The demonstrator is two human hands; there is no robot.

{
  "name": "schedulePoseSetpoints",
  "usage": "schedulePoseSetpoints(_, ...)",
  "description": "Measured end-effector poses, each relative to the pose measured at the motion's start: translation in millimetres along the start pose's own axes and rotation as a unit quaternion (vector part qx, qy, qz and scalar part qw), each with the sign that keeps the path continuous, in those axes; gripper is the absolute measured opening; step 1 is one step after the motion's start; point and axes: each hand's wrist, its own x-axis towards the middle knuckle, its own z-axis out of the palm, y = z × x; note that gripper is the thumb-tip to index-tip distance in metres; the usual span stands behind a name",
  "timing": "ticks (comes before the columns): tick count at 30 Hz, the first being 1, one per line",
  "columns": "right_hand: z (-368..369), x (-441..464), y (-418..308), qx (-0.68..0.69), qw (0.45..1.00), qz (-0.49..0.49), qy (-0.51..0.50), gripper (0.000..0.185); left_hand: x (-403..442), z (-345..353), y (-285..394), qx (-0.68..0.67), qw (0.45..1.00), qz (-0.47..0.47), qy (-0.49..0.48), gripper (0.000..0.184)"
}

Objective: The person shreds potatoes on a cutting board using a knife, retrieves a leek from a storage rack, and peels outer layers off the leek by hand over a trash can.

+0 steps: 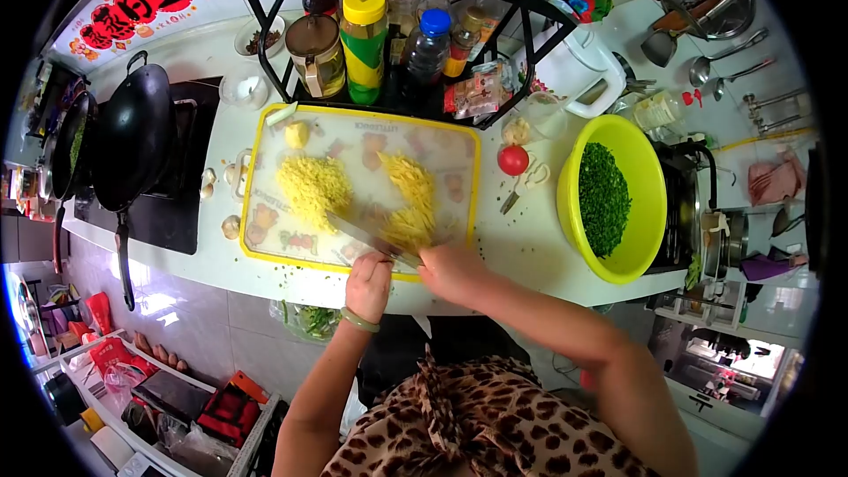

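Note:
My right hand (452, 274) is wrapped around the handle of a kitchen knife (362, 234), whose blade points up and left over the cutting board (455, 146) with a yellow rim. My left hand (369, 284) is closed at the board's near edge, its fingers curled beside the blade; whether they pinch anything is hidden. Left of centre on the board is a heap of finely chopped yellow food (311, 190). A strip of yellow shreds (411, 203) lies to its right. A small yellow chunk (297, 134) and a pale green-white piece (281, 115) sit near the far left corner.
Right of the board are a tomato (512, 160), scissors (527, 181) and a yellow-green basin (570, 203) of chopped greens (604, 199). Behind stands a black rack (521, 110) with bottles and jars. At left, a black wok (132, 137) rests by the stove, its handle jutting past the counter edge.

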Motion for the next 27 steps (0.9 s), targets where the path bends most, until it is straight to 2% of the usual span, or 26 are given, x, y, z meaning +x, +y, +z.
schedulePoseSetpoints(1,-5.9,-3.5,-2.3,-0.001,1.000,0.009,-0.025,0.017,-0.7,0.6,0.8,-0.003,1.000,-0.002,-0.003,0.013)
schedulePoseSetpoints(5,14.2,-3.6,4.0,-0.034,0.999,0.025,-0.021,0.016,0.9,1.5,3.5,0.006,1.000,-0.008,0.011,0.012)
schedulePoseSetpoints(7,19.6,-3.8,4.6,-0.016,0.999,0.015,0.027,0.015,1.2,0.7,4.9,0.007,1.000,-0.010,0.008,0.011)
schedulePoseSetpoints(11,18.0,3.0,18.8,0.022,0.998,-0.018,0.049,0.013,5.5,3.1,3.4,0.017,1.000,-0.002,-0.003,0.009)
schedulePoseSetpoints(14,13.7,2.8,24.1,-0.002,0.999,-0.008,0.042,0.020,8.2,6.4,1.0,0.028,1.000,0.002,-0.014,0.008)
schedulePoseSetpoints(20,-5.8,33.0,34.1,-0.037,0.996,-0.034,0.077,0.013,35.9,19.5,-6.5,0.065,0.998,-0.016,0.000,0.006)
schedulePoseSetpoints(22,-15.0,36.2,36.5,-0.013,0.994,-0.069,0.084,0.014,42.7,17.5,-5.0,0.062,0.997,-0.036,-0.018,0.006)
schedulePoseSetpoints(27,-23.3,6.7,37.1,-0.026,0.995,-0.073,0.066,0.017,26.9,-8.6,3.6,-0.010,0.998,-0.029,-0.046,0.010)
